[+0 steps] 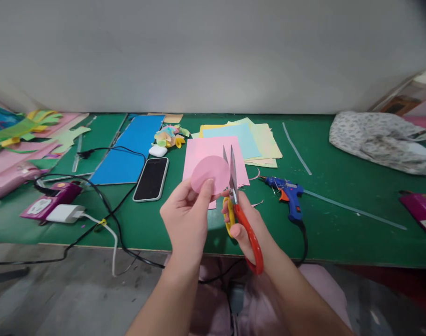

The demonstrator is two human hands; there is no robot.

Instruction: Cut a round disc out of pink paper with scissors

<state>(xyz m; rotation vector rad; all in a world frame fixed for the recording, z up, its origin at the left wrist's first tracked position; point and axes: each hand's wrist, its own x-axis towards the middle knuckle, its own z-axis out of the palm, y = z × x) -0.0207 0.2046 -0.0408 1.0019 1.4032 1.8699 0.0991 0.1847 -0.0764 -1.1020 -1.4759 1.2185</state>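
Observation:
Between the thumb and fingers of my left hand [190, 214] is a pink paper circle [211, 173], held above the table. My right hand [253, 224] grips scissors [248, 228] with one red and one yellow handle. The blades stand slightly apart and point away from me, right beside the circle's right edge. Below and behind the circle lies a pink paper sheet [199, 148]. Thin pink paper trimmings [257, 175] lie to its right. A blue glue gun [286, 193] with an orange trigger rests right of the scissors, a long glue stick in its back end.
Pastel paper sheets [269, 140] are stacked behind the pink one. Left of my hands are a phone [152, 179], a white earphone case [158, 150], a paper flower [171, 135] and a blue board [132, 149]. Black cables [111, 214] cross the left side by a purple power strip [52, 200].

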